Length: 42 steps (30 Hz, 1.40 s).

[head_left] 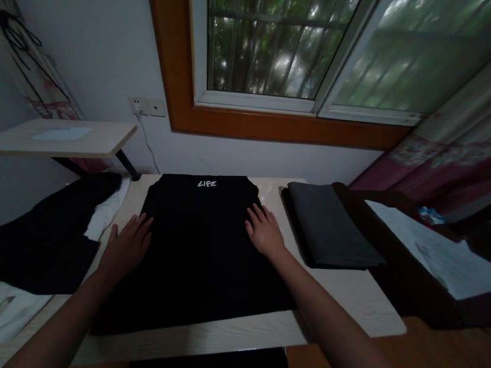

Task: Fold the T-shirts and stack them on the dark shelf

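A black fabric panel (201, 250) lies spread flat on the pale wooden table (348, 292), with white handwritten marks near its far edge. My left hand (128, 244) rests at the panel's left edge, fingers stretched out and slightly apart. On the panel's upper right edge my right hand (264, 229) lies flat with its fingers spread. Neither hand grips anything. Just right of my right hand sits a dark grey folded stack (334, 228), its exact kind unclear.
Black cloth (47, 231) and white cloth (1, 315) lie at the left, beneath a raised wooden shelf (54, 136). Further right, a paper sheet (438, 249) rests on a dark surface. A plugged-in cable (148, 139) hangs behind the table, below the window (281, 39).
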Tool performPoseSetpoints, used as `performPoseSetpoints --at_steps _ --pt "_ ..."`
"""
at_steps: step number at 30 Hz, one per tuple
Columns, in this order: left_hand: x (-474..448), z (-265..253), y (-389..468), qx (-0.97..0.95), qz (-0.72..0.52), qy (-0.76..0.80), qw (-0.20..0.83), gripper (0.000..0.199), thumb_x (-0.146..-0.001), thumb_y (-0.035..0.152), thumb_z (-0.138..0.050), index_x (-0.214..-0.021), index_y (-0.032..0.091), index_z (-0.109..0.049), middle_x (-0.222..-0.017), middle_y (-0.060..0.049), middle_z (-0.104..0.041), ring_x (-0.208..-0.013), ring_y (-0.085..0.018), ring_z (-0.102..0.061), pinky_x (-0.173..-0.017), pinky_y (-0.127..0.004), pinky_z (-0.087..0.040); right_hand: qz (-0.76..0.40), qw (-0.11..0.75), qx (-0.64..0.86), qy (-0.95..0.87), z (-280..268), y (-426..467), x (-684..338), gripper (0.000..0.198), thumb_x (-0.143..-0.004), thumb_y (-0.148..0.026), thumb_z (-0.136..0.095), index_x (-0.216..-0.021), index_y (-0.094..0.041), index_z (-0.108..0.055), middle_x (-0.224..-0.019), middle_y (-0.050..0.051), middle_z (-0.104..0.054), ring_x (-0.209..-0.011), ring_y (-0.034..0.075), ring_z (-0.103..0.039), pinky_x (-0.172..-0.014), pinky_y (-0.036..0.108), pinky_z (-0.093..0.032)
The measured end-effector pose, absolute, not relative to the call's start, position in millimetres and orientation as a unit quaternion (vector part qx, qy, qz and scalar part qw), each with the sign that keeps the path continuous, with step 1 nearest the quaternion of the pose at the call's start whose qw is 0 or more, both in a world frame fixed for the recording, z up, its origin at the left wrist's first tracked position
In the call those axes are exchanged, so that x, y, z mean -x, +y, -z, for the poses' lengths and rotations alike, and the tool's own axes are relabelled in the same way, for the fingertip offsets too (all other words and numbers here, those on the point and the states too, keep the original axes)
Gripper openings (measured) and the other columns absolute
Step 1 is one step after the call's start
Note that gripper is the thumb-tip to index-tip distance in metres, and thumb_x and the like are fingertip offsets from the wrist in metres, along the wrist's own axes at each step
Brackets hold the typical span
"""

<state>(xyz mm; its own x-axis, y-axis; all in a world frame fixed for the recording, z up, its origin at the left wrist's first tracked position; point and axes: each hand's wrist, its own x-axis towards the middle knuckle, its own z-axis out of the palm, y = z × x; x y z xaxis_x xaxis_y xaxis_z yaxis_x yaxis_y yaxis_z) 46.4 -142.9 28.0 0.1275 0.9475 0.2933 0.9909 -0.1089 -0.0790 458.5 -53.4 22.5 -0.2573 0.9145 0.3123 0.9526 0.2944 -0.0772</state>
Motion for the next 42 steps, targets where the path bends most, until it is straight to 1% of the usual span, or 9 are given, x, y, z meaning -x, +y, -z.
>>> performPoseSetpoints --at_steps 9,17,22,25,29,31,34,38,42 --pt "-13.8 -25.1 -182.4 0.758 0.055 -0.641 0.105 0.055 -0.094 0.018 -0.038 -0.147 0.027 -0.049 -0.161 -0.005 -0.04 -0.15 -0.031 -0.033 -0.118 -0.062 -0.03 0.075 0.15 0.565 -0.808 -25.2 -61.6 -465.2 0.05 -0.102 -0.042 -0.044 -0.147 -0.023 -0.054 -0.158 0.008 -0.044 -0.147 0.034 -0.035 -0.118 0.053 -0.032" --pt "4.9 -22.9 -192.6 0.784 0.103 -0.611 0.041 0.051 -0.094 0.018 -0.039 -0.142 0.028 -0.053 -0.157 -0.005 -0.046 -0.149 -0.028 -0.034 -0.121 -0.059 -0.026 0.078 0.154 0.566 -0.806 -21.8 -59.3 -467.4 0.049 -0.102 -0.042 -0.043 -0.145 -0.023 -0.055 -0.156 0.008 -0.046 -0.145 0.033 -0.037 -0.117 0.052 -0.033" --pt "12.5 -23.6 -191.1 0.805 0.136 -0.578 -0.012 0.043 -0.094 0.021 -0.041 -0.131 0.028 -0.06 -0.147 -0.005 -0.057 -0.148 -0.026 -0.036 -0.121 -0.06 -0.026 0.074 0.156 0.563 -0.809 -23.9 -60.0 -468.2 0.049 -0.102 -0.041 -0.043 -0.145 -0.022 -0.055 -0.155 0.009 -0.047 -0.145 0.033 -0.038 -0.117 0.052 -0.033" --pt "13.4 -28.1 -186.6 0.811 0.144 -0.566 -0.016 0.035 -0.089 0.02 -0.046 -0.116 0.026 -0.067 -0.135 -0.006 -0.065 -0.139 -0.026 -0.047 -0.122 -0.056 -0.029 0.061 0.157 0.565 -0.808 -25.2 -60.0 -468.4 0.049 -0.102 -0.041 -0.043 -0.146 -0.022 -0.055 -0.156 0.008 -0.046 -0.145 0.033 -0.037 -0.118 0.052 -0.032" --pt "-2.4 -42.4 -171.9 0.82 0.12 -0.559 -0.002 0.024 -0.085 0.022 -0.051 -0.1 0.026 -0.071 -0.113 -0.005 -0.072 -0.114 -0.025 -0.064 -0.121 -0.054 -0.03 0.047 0.16 0.567 -0.806 -25.2 -59.9 -468.3 0.05 -0.101 -0.04 -0.043 -0.147 -0.023 -0.054 -0.157 0.007 -0.044 -0.146 0.033 -0.036 -0.119 0.053 -0.032" --pt "-19.1 -49.6 -162.1 0.825 0.119 -0.552 0.0 0.025 -0.089 0.026 -0.052 -0.103 0.026 -0.072 -0.112 -0.005 -0.072 -0.11 -0.024 -0.066 -0.122 -0.054 -0.028 0.045 0.16 0.567 -0.807 -25.0 -59.9 -468.3 0.05 -0.101 -0.04 -0.043 -0.147 -0.023 -0.054 -0.158 0.007 -0.044 -0.146 0.033 -0.036 -0.119 0.053 -0.032" --pt "-50.8 -55.7 -147.4 0.835 0.112 -0.539 -0.009 0.033 -0.096 0.03 -0.047 -0.121 0.026 -0.068 -0.132 -0.006 -0.067 -0.122 -0.024 -0.061 -0.122 -0.055 -0.027 0.044 0.161 0.569 -0.805 -25.5 -60.2 -468.0 0.049 -0.101 -0.04 -0.044 -0.146 -0.023 -0.055 -0.157 0.007 -0.045 -0.146 0.032 -0.036 -0.119 0.053 -0.032" --pt "-95.9 -55.2 -129.8 0.853 0.082 -0.515 -0.024 0.047 -0.101 0.043 -0.042 -0.144 0.026 -0.053 -0.156 -0.007 -0.047 -0.144 -0.027 -0.042 -0.122 -0.056 -0.027 0.044 0.164 0.57 -0.804 -27.0 -60.7 -467.4 0.049 -0.101 -0.039 -0.044 -0.145 -0.022 -0.056 -0.156 0.008 -0.047 -0.146 0.031 -0.036 -0.119 0.051 -0.032" --pt "-135.8 -47.5 -113.7 0.866 0.088 -0.492 -0.027 0.054 -0.103 0.05 -0.035 -0.151 0.025 -0.044 -0.164 -0.008 -0.034 -0.152 -0.028 -0.027 -0.122 -0.055 -0.026 0.044 0.166 0.57 -0.803 -26.7 -59.8 -468.2 0.049 -0.101 -0.038 -0.044 -0.145 -0.02 -0.056 -0.154 0.008 -0.048 -0.145 0.031 -0.037 -0.119 0.05 -0.033"
